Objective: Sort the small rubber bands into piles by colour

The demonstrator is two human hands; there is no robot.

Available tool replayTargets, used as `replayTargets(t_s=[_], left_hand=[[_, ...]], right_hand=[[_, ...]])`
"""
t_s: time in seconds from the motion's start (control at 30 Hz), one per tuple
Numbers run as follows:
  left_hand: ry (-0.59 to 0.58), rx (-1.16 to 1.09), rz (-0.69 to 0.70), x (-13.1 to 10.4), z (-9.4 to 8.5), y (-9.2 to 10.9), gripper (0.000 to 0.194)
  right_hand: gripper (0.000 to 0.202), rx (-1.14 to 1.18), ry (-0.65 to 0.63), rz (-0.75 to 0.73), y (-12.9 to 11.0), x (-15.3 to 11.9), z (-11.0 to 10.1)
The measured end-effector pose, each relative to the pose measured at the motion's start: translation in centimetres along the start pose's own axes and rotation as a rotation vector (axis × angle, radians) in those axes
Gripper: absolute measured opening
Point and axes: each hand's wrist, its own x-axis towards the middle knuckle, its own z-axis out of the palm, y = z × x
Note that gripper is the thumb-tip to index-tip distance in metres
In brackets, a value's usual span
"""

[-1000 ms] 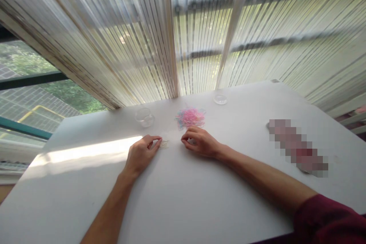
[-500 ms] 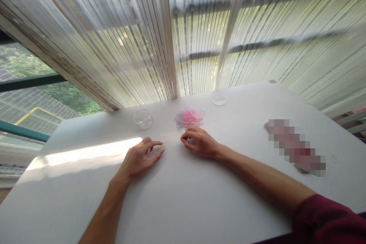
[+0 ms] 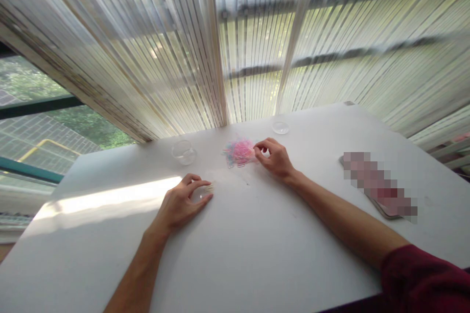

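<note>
Perhaps right grip [image 3: 276, 159] pinches pink strands [image 3: 240, 150]; left grip [image 3: 178, 204] gapes.

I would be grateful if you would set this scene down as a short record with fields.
Left hand: thumb and forefinger apart, beside a few small pale strands; contact unclear
Right hand: fingertips at the right edge of the colourful pile; whether they hold a strand is unclear
Pile colours: mostly pink, some blue
Left of pile: clear round container
Right of pile, farther back: clear shallow dish
Far right: flat object, pixelated
Surface: white table
Backdrop: striped curtain
</note>
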Motion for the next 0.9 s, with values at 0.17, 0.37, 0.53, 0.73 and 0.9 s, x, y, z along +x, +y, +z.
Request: replayTargets(t_s=[0.17,0.37,0.53,0.73,0.9], left_hand=[[0.012,-0.077,0.004,0.1,0.7,-0.1,0.023],[0.073,-0.123,0.011,0.3,1.2,-0.1,0.021],[0.082,-0.112,0.028,0.4,1.3,0.0,0.022],[0.099,-0.100,0.030,0.4,1.2,0.1,0.023],[0.106,-0.087,0.024,0.3,1.2,0.2,0.024]], right_hand=[[0.010,0.013,0.013,0.112,2.2,0.6,-0.9],[0.007,-0.009,-0.095,0.016,1.8,0.1,-0.5],[0.005,-0.066,-0.112,0.010,1.8,0.0,-0.4],[0.003,-0.075,-0.121,0.011,2.1,-0.1,-0.1],[0.004,-0.044,-0.089,0.054,1.8,0.1,-0.2]])
